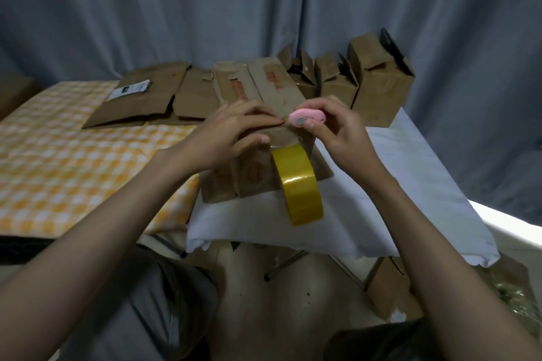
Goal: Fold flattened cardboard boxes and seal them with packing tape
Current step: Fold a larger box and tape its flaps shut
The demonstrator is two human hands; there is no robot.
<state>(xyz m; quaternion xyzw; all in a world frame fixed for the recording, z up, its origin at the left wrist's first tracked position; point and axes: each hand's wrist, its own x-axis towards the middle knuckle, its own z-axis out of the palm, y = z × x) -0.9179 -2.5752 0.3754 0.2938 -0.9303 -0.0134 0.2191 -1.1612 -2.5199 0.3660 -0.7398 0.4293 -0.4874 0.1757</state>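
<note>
A folded cardboard box (249,179) stands on the white-covered table (410,184) in front of me. A yellow tape roll (299,184) hangs down its near face, its strip running up over the box's top edge. My left hand (231,132) presses the tape onto the top of the box, thumb on the near face. My right hand (337,129) pinches a small pink cutter (306,117) at the top edge, beside the left fingertips.
Flattened boxes (140,99) lie at the back on a yellow checked cloth (73,161). Several folded boxes (378,82) stand at the back right. Another box (387,287) sits on the floor under the table's right side. A grey curtain hangs behind.
</note>
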